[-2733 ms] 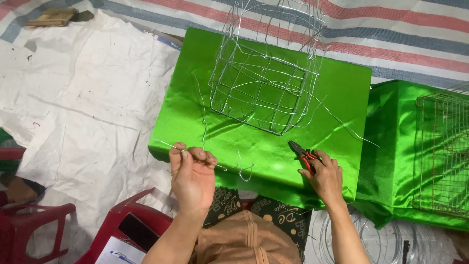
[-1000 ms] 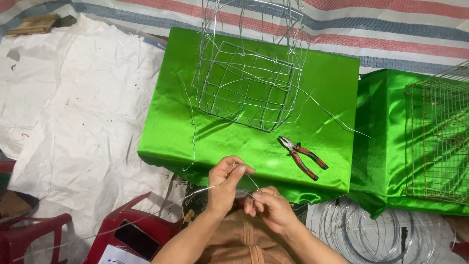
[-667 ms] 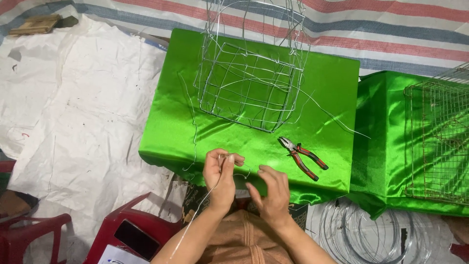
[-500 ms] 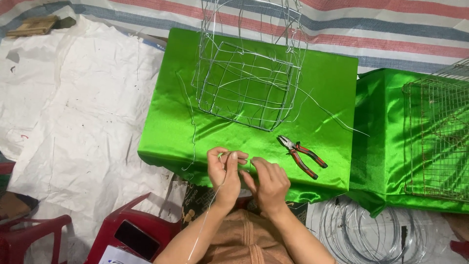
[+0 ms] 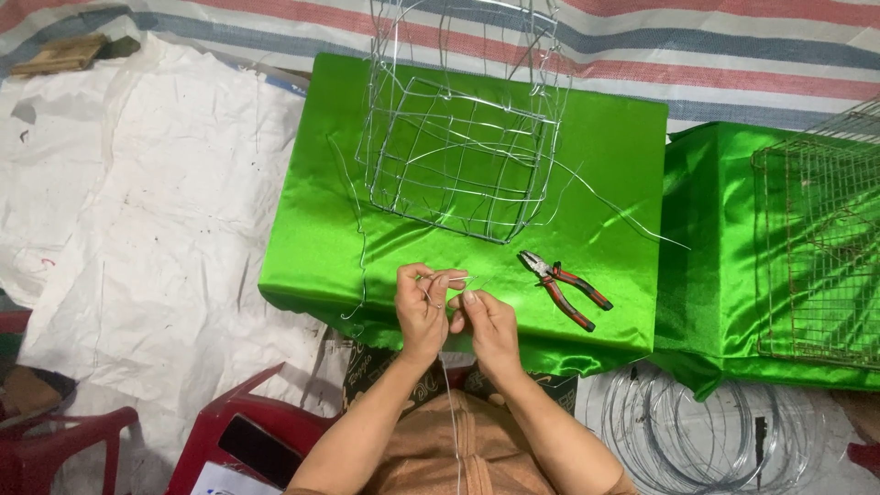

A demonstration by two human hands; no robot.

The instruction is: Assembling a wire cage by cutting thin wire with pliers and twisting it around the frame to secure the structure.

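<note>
My left hand (image 5: 419,307) and my right hand (image 5: 486,325) are close together over the near edge of a green satin-covered table (image 5: 330,238). Both pinch a thin silver wire (image 5: 449,279), whose long end runs down toward my lap. Beyond my hands stands a half-built wire cage frame (image 5: 458,156), boxy and open at the top. A pair of pliers (image 5: 564,287) with red and black handles lies on the cloth just right of my right hand, untouched.
A second green-covered table (image 5: 715,238) at the right carries a rusty wire mesh cage (image 5: 816,247). Coils of wire (image 5: 706,440) lie on the floor below it. White sheeting (image 5: 137,229) covers the floor at left, with red plastic stools (image 5: 229,431) near my knees.
My right hand put the pliers down on the cloth and came over to the left hand. Both hands now work the wire together, having drifted slightly up onto the table edge.
</note>
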